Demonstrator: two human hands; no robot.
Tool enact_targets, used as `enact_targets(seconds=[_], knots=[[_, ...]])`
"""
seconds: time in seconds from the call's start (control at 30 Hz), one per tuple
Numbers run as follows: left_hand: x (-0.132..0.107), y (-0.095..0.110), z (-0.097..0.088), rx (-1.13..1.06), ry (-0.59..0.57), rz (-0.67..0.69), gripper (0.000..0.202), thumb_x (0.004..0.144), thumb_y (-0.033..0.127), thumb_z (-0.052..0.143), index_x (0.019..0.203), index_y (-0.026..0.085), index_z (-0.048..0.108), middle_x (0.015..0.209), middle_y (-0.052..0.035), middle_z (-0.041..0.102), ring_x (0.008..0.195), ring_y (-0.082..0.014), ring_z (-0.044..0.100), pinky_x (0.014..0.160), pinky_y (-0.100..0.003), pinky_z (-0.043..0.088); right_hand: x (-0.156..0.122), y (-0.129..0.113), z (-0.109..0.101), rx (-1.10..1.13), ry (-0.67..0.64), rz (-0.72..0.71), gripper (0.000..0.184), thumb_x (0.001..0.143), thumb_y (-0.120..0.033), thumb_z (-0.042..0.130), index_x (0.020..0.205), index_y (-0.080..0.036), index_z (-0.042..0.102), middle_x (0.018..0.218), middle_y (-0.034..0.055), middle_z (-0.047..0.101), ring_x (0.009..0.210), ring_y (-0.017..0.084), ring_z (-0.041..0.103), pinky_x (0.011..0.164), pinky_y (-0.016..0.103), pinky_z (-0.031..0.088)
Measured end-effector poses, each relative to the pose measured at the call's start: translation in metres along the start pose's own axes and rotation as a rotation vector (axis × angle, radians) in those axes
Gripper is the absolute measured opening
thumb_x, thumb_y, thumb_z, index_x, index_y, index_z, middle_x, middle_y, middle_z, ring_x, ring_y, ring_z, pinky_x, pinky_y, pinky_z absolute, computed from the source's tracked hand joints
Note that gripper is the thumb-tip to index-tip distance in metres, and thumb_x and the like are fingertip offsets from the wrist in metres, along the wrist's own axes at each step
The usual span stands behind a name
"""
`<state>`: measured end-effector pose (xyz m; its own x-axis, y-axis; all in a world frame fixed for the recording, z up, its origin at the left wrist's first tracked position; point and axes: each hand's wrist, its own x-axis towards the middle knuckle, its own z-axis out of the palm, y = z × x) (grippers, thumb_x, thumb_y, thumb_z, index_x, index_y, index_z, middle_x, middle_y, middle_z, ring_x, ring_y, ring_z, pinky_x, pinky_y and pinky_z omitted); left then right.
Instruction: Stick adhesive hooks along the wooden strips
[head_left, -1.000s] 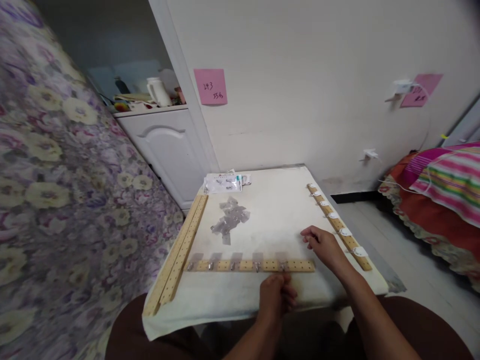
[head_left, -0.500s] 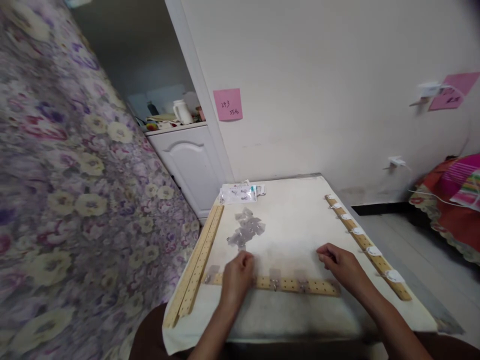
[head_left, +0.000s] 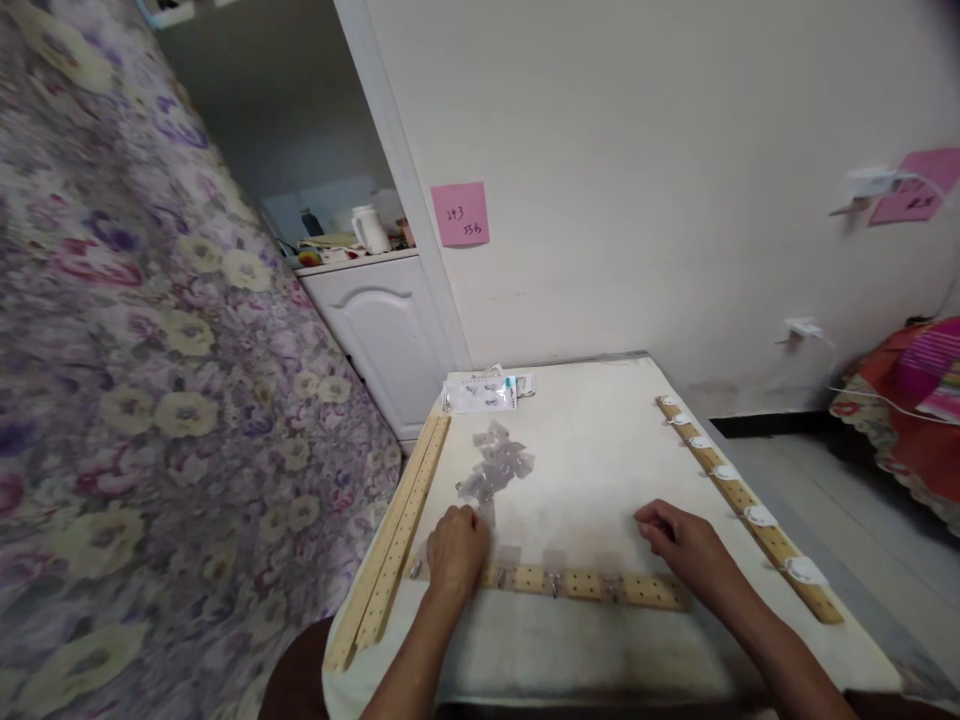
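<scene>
My left hand point(head_left: 459, 545) is closed above the left part of a wooden strip with holes point(head_left: 622, 588) that lies crosswise near me. Its fingertips are tucked under, so I cannot see what is in them. Several small clear squares with metal hooks point(head_left: 553, 583) sit along this strip. Just beyond the left hand is a loose pile of clear hook pieces point(head_left: 499, 462). My right hand point(head_left: 679, 540) hovers at the strip's right end, its fingers curled in with nothing visible in them.
Two more perforated wooden strips point(head_left: 397, 540) lie along the table's left edge. On the right edge, another strip point(head_left: 735, 490) carries several white round hooks point(head_left: 759, 515). Flat packages point(head_left: 480, 394) lie at the far left of the white-covered table point(head_left: 592, 420). A floral curtain point(head_left: 187, 420) hangs at left.
My left hand has shifted slightly left, uncovering more of the crosswise strip and another hook on it. The right hand stays nearly where it was. The view has tilted a little.
</scene>
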<state>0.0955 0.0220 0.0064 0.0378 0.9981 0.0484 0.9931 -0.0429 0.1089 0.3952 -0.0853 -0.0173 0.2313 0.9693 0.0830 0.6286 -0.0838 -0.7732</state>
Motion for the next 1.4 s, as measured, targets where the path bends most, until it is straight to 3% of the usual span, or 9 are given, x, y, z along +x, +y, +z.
enact_targets(seconds=[0.33,0.47,0.6,0.8,0.93,1.13,1.4], knots=[[-0.007,0.004,-0.009,-0.03,0.045,0.005,0.022,0.08,0.024,0.038,0.071,0.019,0.058,0.081,-0.0064,0.064,0.073,-0.0187,0.058,0.058,-0.028,0.03,-0.003,0.0,0.002,0.014,0.001,-0.034,0.018,0.078,-0.033,0.044,0.081,-0.022,0.058,0.069,0.0004,0.063,0.065,0.017,0.057,0.061,0.027,0.04],[-0.022,0.011,-0.019,-0.073,0.076,0.089,0.021,0.081,0.019,0.038,0.066,0.02,0.053,0.074,-0.0024,0.059,0.068,-0.0147,0.055,0.057,-0.025,0.03,-0.004,-0.003,0.001,0.057,0.031,-0.036,0.017,0.077,-0.032,0.046,0.08,-0.022,0.059,0.068,-0.0001,0.062,0.064,0.017,0.056,0.06,0.027,0.039],[-0.043,0.028,-0.033,-0.19,0.202,0.402,0.02,0.084,0.017,0.037,0.07,0.019,0.05,0.073,-0.001,0.053,0.071,-0.0139,0.051,0.064,-0.025,0.034,-0.004,-0.014,0.001,0.254,-0.01,-0.027,0.016,0.076,-0.032,0.049,0.079,-0.02,0.06,0.062,-0.0015,0.059,0.059,0.015,0.055,0.057,0.026,0.04],[-0.07,0.055,-0.054,-0.101,0.381,1.007,0.012,0.083,0.011,0.045,0.08,0.019,0.054,0.076,-0.0017,0.054,0.07,-0.0144,0.042,0.064,-0.029,0.031,-0.012,-0.041,-0.003,0.745,-0.243,0.06,0.024,0.076,-0.039,0.057,0.084,-0.017,0.061,0.076,0.0012,0.063,0.054,0.008,0.047,0.047,0.02,0.033],[-0.08,0.065,-0.06,-0.126,0.485,1.217,0.017,0.081,0.01,0.05,0.096,0.017,0.056,0.079,-0.0024,0.056,0.07,-0.0138,0.042,0.062,-0.029,0.032,-0.021,-0.056,-0.008,0.961,-0.396,0.07,0.026,0.078,-0.04,0.059,0.084,-0.015,0.063,0.074,0.0007,0.063,0.05,0.004,0.037,0.046,0.019,0.023],[-0.082,0.072,-0.06,-0.172,0.521,1.26,0.019,0.08,0.008,0.053,0.097,0.015,0.055,0.08,-0.004,0.057,0.072,-0.0144,0.043,0.064,-0.03,0.033,-0.023,-0.057,-0.016,0.998,-0.442,0.071,0.027,0.079,-0.041,0.059,0.084,-0.014,0.063,0.073,0.0005,0.061,0.049,0.003,0.034,0.045,0.02,0.02],[-0.08,0.078,-0.051,-0.069,0.473,1.149,0.009,0.083,0.012,0.048,0.083,0.017,0.055,0.072,-0.002,0.053,0.068,-0.0146,0.039,0.063,-0.031,0.03,-0.029,-0.052,-0.021,0.926,-0.372,0.113,0.033,0.081,-0.051,0.051,0.082,-0.018,0.051,0.059,-0.0046,0.056,0.039,0.003,0.038,0.039,0.018,0.022]])
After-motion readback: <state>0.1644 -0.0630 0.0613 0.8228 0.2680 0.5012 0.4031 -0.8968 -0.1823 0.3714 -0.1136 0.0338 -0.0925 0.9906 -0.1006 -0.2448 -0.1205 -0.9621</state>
